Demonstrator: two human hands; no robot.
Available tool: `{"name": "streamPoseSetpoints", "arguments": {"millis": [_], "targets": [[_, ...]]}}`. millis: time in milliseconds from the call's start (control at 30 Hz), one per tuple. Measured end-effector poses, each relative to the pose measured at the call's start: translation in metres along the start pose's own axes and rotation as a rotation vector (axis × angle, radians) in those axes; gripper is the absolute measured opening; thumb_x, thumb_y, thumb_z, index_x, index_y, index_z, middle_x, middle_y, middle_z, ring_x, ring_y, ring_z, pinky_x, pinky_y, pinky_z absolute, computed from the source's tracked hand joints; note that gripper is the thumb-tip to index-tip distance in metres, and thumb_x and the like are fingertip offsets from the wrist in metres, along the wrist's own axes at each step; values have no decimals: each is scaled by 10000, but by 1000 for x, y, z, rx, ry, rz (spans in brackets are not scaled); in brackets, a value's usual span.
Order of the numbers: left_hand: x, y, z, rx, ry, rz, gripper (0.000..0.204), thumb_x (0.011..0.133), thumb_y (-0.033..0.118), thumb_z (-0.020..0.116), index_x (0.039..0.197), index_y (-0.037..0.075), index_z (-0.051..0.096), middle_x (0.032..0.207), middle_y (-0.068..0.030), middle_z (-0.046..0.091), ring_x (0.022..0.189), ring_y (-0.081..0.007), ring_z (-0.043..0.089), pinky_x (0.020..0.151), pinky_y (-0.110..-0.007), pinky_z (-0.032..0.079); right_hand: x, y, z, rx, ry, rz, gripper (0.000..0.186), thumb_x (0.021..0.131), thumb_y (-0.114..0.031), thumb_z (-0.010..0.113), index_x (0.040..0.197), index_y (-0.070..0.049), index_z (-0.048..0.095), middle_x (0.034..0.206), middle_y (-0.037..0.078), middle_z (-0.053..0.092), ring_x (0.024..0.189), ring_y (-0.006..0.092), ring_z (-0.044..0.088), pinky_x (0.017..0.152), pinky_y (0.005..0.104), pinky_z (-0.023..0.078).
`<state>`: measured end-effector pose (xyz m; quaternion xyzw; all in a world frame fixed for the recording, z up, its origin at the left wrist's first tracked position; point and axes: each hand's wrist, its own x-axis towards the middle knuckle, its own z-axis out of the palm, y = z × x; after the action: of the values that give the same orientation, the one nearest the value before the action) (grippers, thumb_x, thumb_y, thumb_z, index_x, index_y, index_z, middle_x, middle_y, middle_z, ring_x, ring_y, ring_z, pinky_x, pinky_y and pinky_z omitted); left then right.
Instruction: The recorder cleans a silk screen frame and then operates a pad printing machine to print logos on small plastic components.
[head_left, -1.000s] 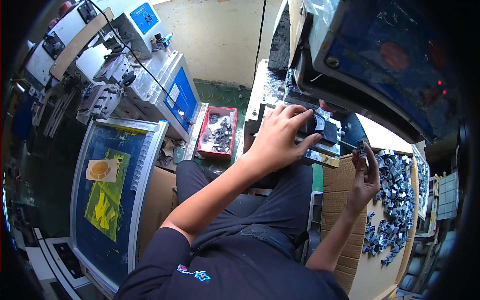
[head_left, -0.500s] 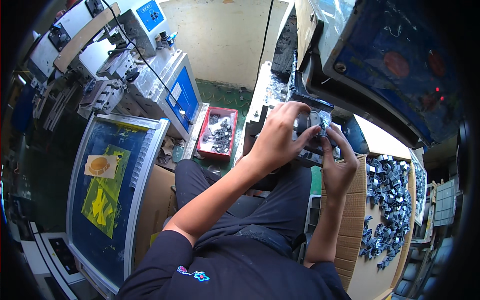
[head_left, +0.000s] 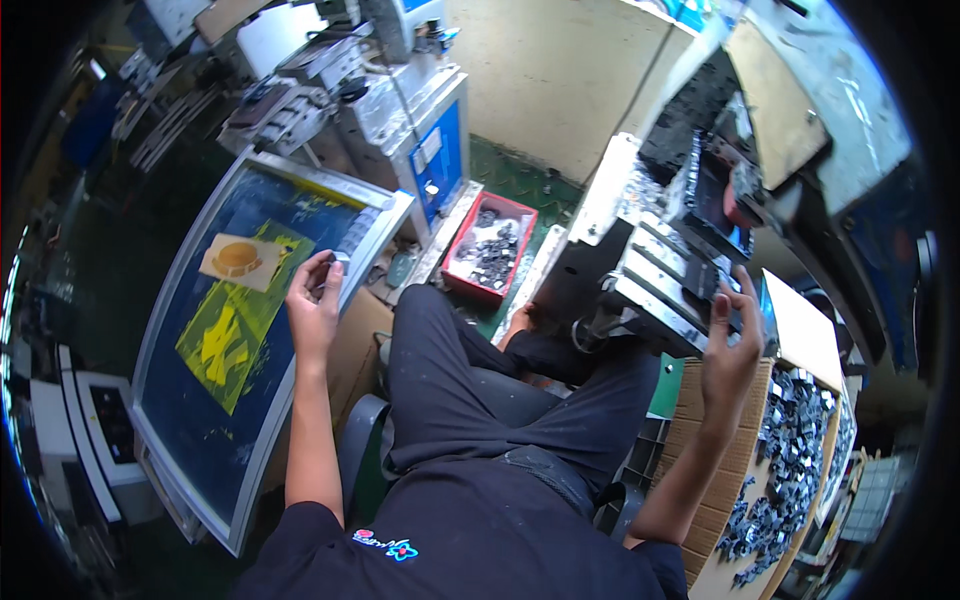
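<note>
My left hand [head_left: 316,300] pinches a small shiny grey piece [head_left: 341,259] between thumb and fingers. It is over the near edge of a framed blue screen [head_left: 270,375], at the end of a row of small grey pieces [head_left: 362,228] lined up along the frame. On the other side, my right hand [head_left: 732,335] is at the right end of a metal fixture [head_left: 660,275] on the machine. Its fingers are bent but apart, with no part visible between them. A yellow patch and a tan card [head_left: 240,259] with a round print lie on the screen.
A cardboard box [head_left: 690,425] at right holds many dark clip-like parts [head_left: 790,440]. A red bin [head_left: 478,282] of small parts stands on the floor ahead. Machine housing [head_left: 870,220] overhangs at upper right; another machine with a blue door [head_left: 438,160] stands at upper left.
My left hand has left the fixture and swung left to the screen frame, now pinching a small piece. The right hand stays by the fixture, slightly lower. The whole view has shifted.
</note>
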<state>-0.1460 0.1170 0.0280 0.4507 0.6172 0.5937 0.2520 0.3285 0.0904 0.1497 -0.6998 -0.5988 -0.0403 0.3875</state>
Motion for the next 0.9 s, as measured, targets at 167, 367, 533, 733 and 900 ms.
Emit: {"name": "streamPoseSetpoints", "arguments": {"millis": [167,367,533,733,900], "targets": [[-3,-48,-111,233,105,-165,256,945,88,697,1135,-64,617,1020,-139,736,949,-141,693,846,-259,530,-6,14,2,210,85,-46,291,1065,-189,495,1181,0,684,1396,165,595,1310,282,546,1112,414,395],[-21,-71,-146,468,52,-217,285,880,146,761,1100,-27,706,949,-84,738,740,-92,622,698,-234,504,-10,29,1,464,365,41,356,1088,-224,442,1304,-13,630,1329,95,649,1196,202,612,1003,373,442],[-19,-85,-135,421,-34,-305,361,839,132,797,1149,-25,704,839,-45,724,686,-44,578,647,-204,470,-18,26,-8,424,346,50,378,1094,-270,410,1271,-38,651,1309,106,663,1180,224,628,997,381,460],[-13,-79,-122,371,-48,-334,369,853,125,784,1169,-48,700,844,-55,727,695,-53,592,667,-206,486,-33,43,-27,402,367,101,441,1104,-327,382,1285,-13,634,1295,105,658,1134,214,613,965,367,445],[-11,-84,-119,341,-45,-359,347,902,122,737,1199,-51,688,910,-77,734,784,-81,638,740,-224,507,-45,65,-45,408,392,125,448,1117,-282,308,1288,-23,630,1271,119,661,1135,228,625,957,370,465]]}}
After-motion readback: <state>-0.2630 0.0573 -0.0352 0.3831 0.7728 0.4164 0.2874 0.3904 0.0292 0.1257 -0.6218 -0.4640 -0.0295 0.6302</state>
